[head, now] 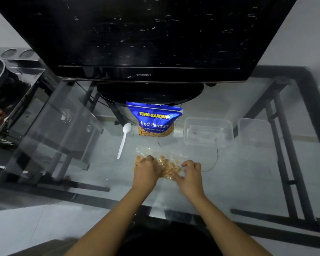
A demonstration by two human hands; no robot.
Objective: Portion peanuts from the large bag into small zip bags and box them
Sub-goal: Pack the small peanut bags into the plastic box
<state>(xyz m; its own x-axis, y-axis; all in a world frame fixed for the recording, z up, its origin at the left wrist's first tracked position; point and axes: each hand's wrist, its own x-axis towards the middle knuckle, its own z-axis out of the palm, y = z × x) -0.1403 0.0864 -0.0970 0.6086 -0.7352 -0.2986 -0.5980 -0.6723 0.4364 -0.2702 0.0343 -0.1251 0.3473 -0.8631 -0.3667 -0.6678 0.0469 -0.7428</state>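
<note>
Both hands down on the glass desk (pixel 248 172) at six o'clock. My left hand (pixel 145 171) has its fingers curled over the left end of the small zip bag (pixel 164 163), a crinkly clear pouch lumpy with tan peanuts. My right hand (pixel 189 175) is on its right end, fingers bent and pinching the thin plastic. The pouch lies flat between them. Up at twelve o'clock, the large peanut bag (pixel 154 120) stands upright, glossy blue foil with yellow lettering and a peanut picture along the bottom, its top edge torn open. Just left of it, at eleven o'clock, a white plastic spoon (pixel 124 140) lies bowl away from me. At one o'clock sits a clear rectangular plastic box (pixel 208 133) with rounded corners; its frosted lid (pixel 253 131) lies just beyond, at two o'clock. A black Samsung television (pixel 144 37) looms behind everything.
</note>
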